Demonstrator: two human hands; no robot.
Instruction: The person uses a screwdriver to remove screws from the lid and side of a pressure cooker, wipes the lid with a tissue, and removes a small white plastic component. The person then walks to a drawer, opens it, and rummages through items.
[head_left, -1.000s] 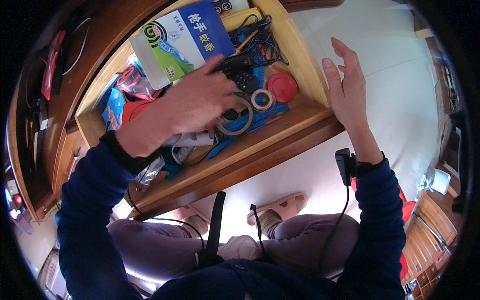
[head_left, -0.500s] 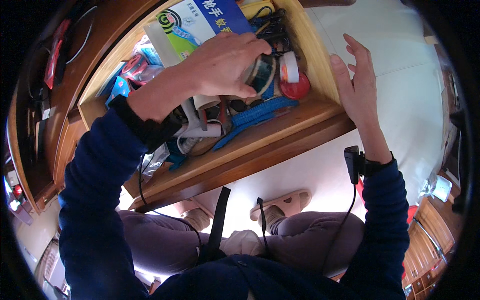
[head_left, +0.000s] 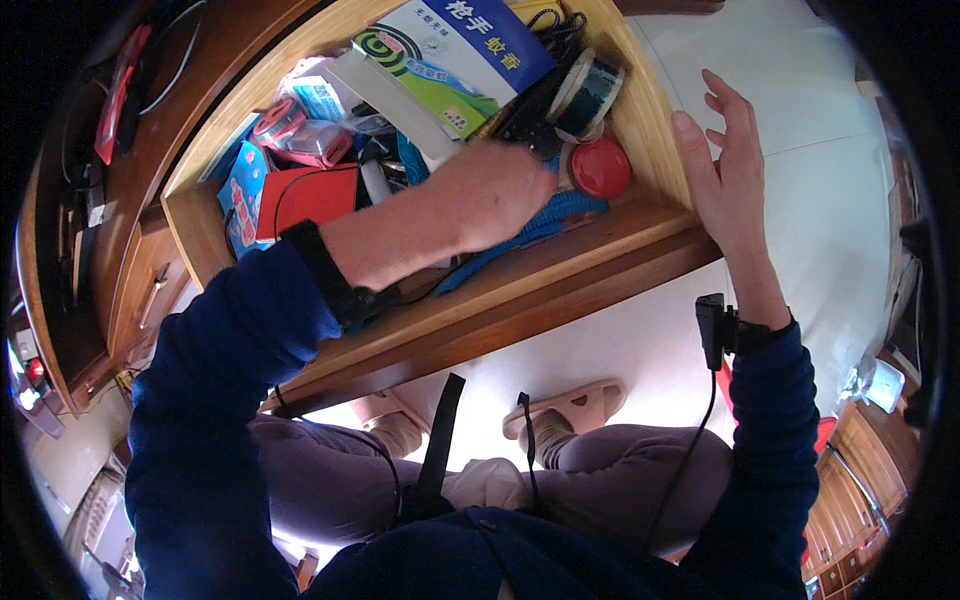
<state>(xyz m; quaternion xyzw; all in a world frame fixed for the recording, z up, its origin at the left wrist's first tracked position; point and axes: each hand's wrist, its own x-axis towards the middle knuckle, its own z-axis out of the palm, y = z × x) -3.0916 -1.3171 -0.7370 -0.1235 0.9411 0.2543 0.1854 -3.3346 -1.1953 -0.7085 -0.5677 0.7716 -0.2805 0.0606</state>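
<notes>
The open drawer (head_left: 640, 130) is of smooth, lightly varnished yellow wood, its front edge a darker polished brown. A glossy printed cardboard box (head_left: 450, 50) lies at its far edge. The red lid (head_left: 601, 167) looks like smooth plastic, the tape roll (head_left: 586, 88) shiny. The sleeves (head_left: 220, 400) are matt blue cloth, the floor (head_left: 840, 120) pale and smooth.
</notes>
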